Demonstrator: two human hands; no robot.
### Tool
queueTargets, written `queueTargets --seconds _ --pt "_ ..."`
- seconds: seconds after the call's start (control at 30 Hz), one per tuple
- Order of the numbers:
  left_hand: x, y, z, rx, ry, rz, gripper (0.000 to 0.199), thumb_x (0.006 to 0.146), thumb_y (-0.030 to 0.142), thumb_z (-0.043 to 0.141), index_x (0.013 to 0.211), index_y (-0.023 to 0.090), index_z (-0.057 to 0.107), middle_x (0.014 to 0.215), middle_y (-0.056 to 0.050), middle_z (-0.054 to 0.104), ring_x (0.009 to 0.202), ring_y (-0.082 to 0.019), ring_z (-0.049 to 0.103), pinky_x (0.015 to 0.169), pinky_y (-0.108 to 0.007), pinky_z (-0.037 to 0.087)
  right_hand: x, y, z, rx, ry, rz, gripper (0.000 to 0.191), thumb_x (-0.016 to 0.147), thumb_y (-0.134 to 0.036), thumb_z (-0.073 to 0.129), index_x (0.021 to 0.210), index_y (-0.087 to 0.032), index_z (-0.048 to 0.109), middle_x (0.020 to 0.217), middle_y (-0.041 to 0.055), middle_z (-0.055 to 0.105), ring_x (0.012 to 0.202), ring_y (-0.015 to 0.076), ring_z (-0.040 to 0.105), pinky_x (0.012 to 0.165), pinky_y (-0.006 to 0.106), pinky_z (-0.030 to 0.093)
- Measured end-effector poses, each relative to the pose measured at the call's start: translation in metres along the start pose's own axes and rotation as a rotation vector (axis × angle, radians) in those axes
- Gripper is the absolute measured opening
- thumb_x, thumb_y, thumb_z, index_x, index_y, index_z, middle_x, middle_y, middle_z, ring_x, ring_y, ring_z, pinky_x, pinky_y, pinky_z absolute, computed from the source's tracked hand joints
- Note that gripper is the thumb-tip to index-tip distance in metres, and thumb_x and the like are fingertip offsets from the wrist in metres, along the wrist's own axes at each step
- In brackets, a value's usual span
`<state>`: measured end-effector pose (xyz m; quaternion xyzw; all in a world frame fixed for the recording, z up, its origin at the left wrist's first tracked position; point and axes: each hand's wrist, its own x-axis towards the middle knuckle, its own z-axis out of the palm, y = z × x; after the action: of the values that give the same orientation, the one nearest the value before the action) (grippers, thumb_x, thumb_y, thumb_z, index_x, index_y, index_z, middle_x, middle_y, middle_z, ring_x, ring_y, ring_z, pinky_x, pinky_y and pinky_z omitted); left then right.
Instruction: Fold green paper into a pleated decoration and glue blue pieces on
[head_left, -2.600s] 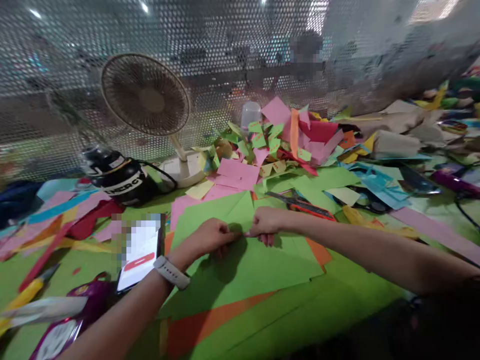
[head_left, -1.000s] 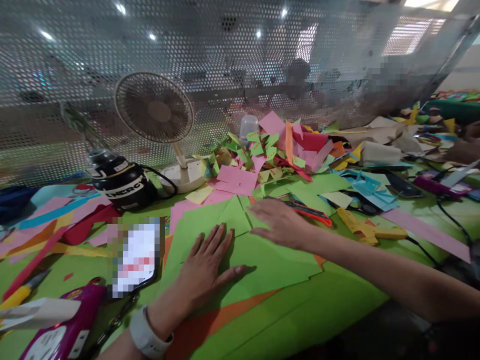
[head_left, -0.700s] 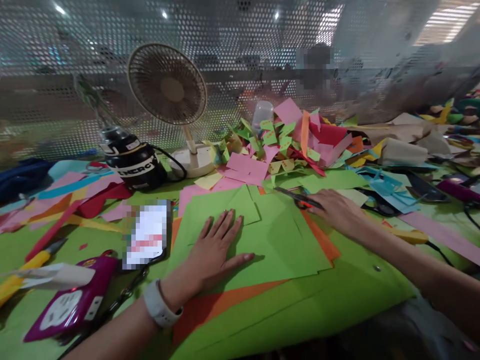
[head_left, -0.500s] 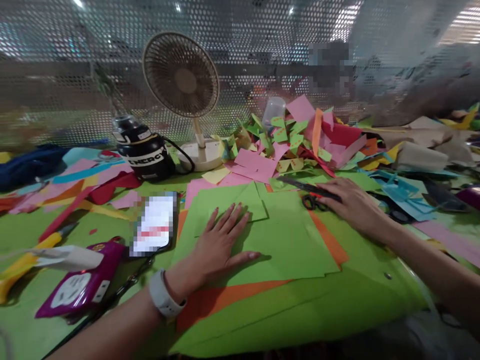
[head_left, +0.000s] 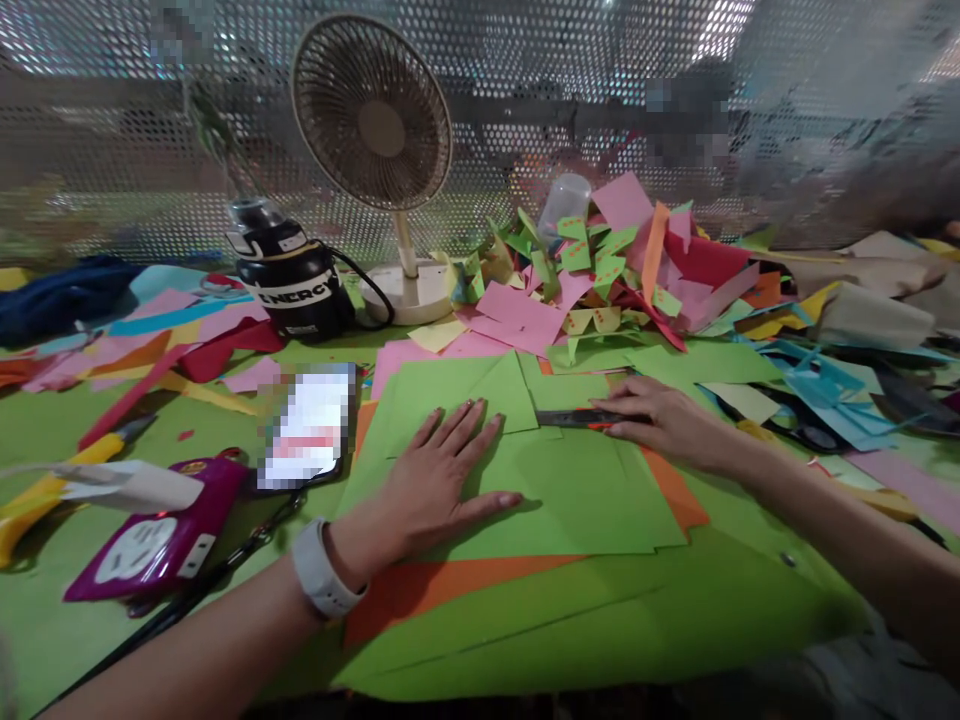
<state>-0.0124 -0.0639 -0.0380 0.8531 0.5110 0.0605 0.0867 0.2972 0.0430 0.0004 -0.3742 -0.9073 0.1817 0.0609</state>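
Lowered onto the green sheets [head_left: 585, 500], a dark bladed tool [head_left: 570, 418], probably scissors, points at the folded green piece's [head_left: 514, 390] edge, gripped by the right hand [head_left: 660, 412]. Left hand [head_left: 442, 485] presses flat, fingers spread. Blade positioning seems underway, calling for steady paper.

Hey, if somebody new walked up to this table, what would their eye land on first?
Probably the bright heap of paper scraps at the back, just right of the pale fan. Next, nearer the middle, the left hand spread flat on green paper, while the right hand holds what looks like dark scissors over it.
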Motion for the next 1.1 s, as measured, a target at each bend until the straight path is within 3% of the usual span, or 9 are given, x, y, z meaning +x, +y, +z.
queueTargets --seconds 0.3,0.47,0.7,0.83,1.1 --pt "0.0 0.003 -0.007 -0.032 -0.052 -0.034 0.086 0.089 0.076 0.032 0.155 0.022 0.023 0.162 -0.011 0.011 0.149 -0.032 0.012 0.12 -0.051 0.009 -0.003 -0.006 0.009 0.032 0.018 -0.045 0.037 0.093 -0.031 0.053 0.129 -0.027 0.064 0.104 0.0089 0.06 0.095 0.0231 0.056 0.086 0.04 0.047" --pt "0.0 0.001 -0.005 -0.022 -0.025 -0.014 0.084 0.089 0.075 0.032 0.155 0.024 0.023 0.162 -0.01 0.011 0.149 -0.031 0.013 0.12 -0.05 0.009 -0.011 -0.008 0.006 0.048 0.007 -0.03 0.037 0.094 -0.033 0.052 0.128 -0.028 0.065 0.103 0.0092 0.06 0.096 0.0241 0.057 0.085 0.041 0.047" --pt "-0.001 0.0 0.001 -0.021 -0.001 -0.011 0.092 0.09 0.076 0.029 0.157 0.018 0.006 0.162 -0.012 0.011 0.149 -0.029 0.012 0.12 -0.046 0.006 -0.002 -0.019 0.011 0.04 -0.003 -0.023 0.038 0.093 -0.033 0.053 0.129 -0.028 0.064 0.104 0.0091 0.06 0.095 0.0235 0.057 0.085 0.04 0.047" --pt "-0.001 0.002 -0.002 -0.028 -0.041 -0.041 0.094 0.088 0.078 0.027 0.156 0.015 0.012 0.162 -0.013 0.011 0.149 -0.029 0.012 0.12 -0.046 0.007 -0.005 -0.02 0.01 0.055 -0.011 -0.041 0.036 0.093 -0.031 0.052 0.126 -0.024 0.066 0.101 0.0101 0.06 0.092 0.0229 0.057 0.083 0.038 0.047" --pt "0.0 0.003 0.0 -0.03 -0.026 -0.035 0.093 0.088 0.078 0.026 0.156 0.015 0.013 0.162 -0.013 0.015 0.149 -0.028 0.012 0.12 -0.046 0.005 0.0 -0.031 0.016 0.043 0.011 -0.036 0.036 0.093 -0.035 0.053 0.126 -0.029 0.067 0.1 0.0087 0.06 0.091 0.0233 0.058 0.082 0.038 0.048"
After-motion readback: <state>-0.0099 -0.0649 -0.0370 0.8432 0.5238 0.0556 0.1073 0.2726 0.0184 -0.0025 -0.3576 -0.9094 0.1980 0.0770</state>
